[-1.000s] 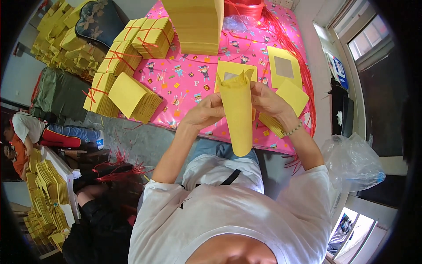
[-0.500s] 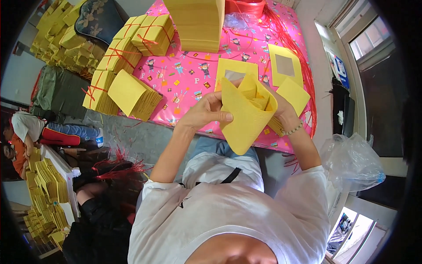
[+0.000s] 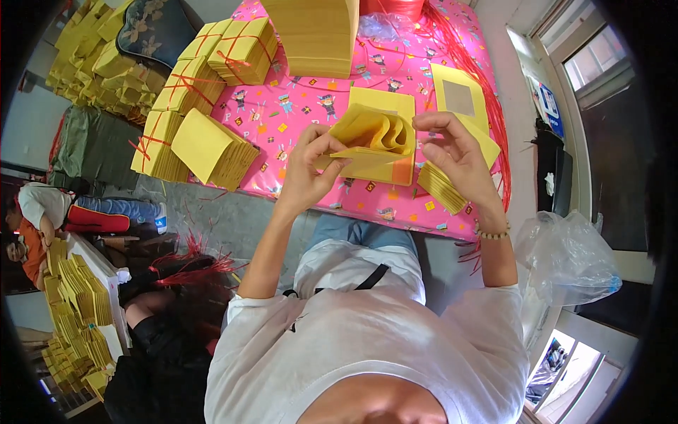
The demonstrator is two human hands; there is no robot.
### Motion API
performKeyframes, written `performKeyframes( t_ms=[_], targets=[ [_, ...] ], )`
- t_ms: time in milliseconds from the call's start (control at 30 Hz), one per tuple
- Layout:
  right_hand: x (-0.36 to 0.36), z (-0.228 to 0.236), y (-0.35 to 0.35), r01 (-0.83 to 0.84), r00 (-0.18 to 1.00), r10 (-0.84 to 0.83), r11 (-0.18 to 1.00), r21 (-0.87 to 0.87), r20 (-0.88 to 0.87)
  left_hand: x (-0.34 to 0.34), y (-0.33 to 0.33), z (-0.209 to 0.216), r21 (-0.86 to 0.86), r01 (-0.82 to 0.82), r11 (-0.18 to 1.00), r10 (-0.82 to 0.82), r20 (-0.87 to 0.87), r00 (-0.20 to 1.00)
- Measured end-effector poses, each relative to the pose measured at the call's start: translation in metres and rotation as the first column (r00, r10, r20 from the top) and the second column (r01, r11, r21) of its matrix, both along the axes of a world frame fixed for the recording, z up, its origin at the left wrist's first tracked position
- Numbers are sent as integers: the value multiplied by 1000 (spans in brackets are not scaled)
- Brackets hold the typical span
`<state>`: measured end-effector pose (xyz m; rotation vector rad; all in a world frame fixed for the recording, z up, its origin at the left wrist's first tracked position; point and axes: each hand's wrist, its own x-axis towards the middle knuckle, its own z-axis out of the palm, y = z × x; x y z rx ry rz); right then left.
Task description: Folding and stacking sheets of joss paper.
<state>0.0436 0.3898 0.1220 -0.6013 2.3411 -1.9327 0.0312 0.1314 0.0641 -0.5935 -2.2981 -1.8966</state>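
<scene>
A: Obs., hands first. What's your L hand [image 3: 311, 172] doing?

B: Gripping. Thumb + fingers pinch the left edge of the curled yellow sheets [image 3: 361, 126], prob. so that side stays together while the right side fans into loose waves.

A: And your R hand [image 3: 455, 157]?

B: Fingers part-curled, nothing gripped. Tips sit just beside the sheets' right edge; can't tell if they touch. Prob. kept close so you can handle the loose side.

A: Location of the sheets?

B: Btwn your hands, over a flat yellow pile [image 3: 401, 106] w/ an orange patch at its near right corner. Contact w/ the pile: can't tell.

A: Next ring out?

B: Small yellow stack [image 3: 443, 189] at the near edge of the pink worktop [image 3: 296, 145], close to your R wrist, prob. for easy reach. Beyond it, a yellow sheet w/ a grey rectangle [image 3: 459, 99].

A: Outer?

B: Red strands [image 3: 489, 95] run down the right edge, prob. to keep your middle clear. Left edge: red-tied bundles [image 3: 189, 86] packed side by side, apparently to save space; an untied stack [image 3: 213, 150] leans nearby. Far side: tall yellow stack [image 3: 318, 39], approx. centre.
</scene>
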Motion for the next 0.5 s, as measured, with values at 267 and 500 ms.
performKeyframes(
  t_ms=[267,500],
  targets=[
    [-4,-11,-13,63,986,-75,995,79,150,4,8,6,-386,-80,919,-77,-375,924],
    [-11,-9,-28,7,999,15,840,543,-35,11,16,12,-528,-49,848,-151,-330,932]
  ],
)
